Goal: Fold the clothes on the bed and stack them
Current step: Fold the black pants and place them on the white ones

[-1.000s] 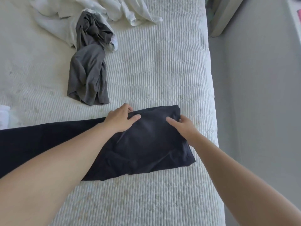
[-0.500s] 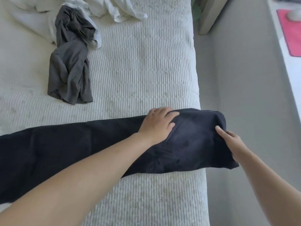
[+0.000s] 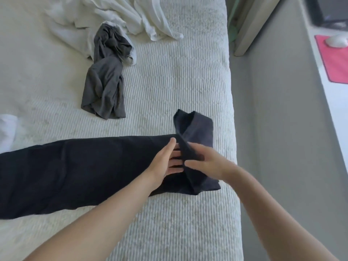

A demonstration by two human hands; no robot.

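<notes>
Dark navy trousers (image 3: pixel 75 170) lie lengthwise on the ribbed white bed (image 3: pixel 178 87). Left hand (image 3: pixel 165 161) rests flat on them, fingers straight. Right hand (image 3: pixel 205 162) pinches their raised end fold. Beyond both hands: crumpled grey garment (image 3: pixel 105 87), white clothes (image 3: pixel 116 17). No legible labels.

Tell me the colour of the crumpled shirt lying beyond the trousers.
Dark grey; the shirt shows best in the head view.

Both hands meet: left (image 3: pixel 165 162) flat with fingers straight, right (image 3: pixel 205 162) fingers curled.
</notes>
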